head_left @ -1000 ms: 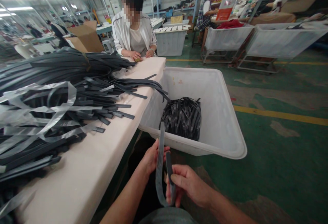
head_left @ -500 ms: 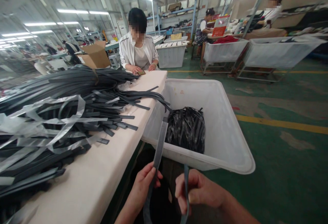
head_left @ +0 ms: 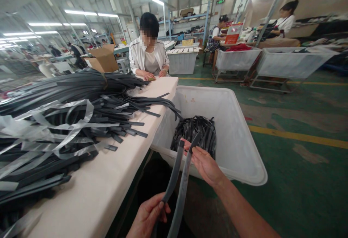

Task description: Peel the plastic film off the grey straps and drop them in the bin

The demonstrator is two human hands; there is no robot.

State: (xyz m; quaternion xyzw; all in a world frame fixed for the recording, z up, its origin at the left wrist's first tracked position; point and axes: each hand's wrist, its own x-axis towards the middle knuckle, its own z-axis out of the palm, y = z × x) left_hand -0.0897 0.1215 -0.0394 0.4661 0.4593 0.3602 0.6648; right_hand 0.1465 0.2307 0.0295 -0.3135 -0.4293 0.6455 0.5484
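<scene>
Low in the middle of the head view, my left hand (head_left: pixel 152 210) pinches a flat dark grey strip (head_left: pixel 175 172) between thumb and fingers; its tip points up and away. Further forward, my right hand (head_left: pixel 205 163) is closed on the upper end of a second strip length (head_left: pixel 182 191), which runs down beside the first and out of the bottom of the view. Whether both lengths belong to one strip I cannot tell. Just beyond my right hand, a heap of similar black strips (head_left: pixel 208 132) lies in a large white bin (head_left: pixel 231 122).
A pale-covered table (head_left: pixel 108 180) on the left carries piled dark strips (head_left: pixel 67 89) and loose translucent film (head_left: pixel 87 114). A co-worker (head_left: pixel 149 54) sits at its far end. Wheeled white bins (head_left: pixel 293 64) and a cardboard box (head_left: pixel 103 58) stand further back.
My right hand has moved up and forward to the strip's upper end, near the bin's heap. My left hand has shifted slightly down, still holding its strip.
</scene>
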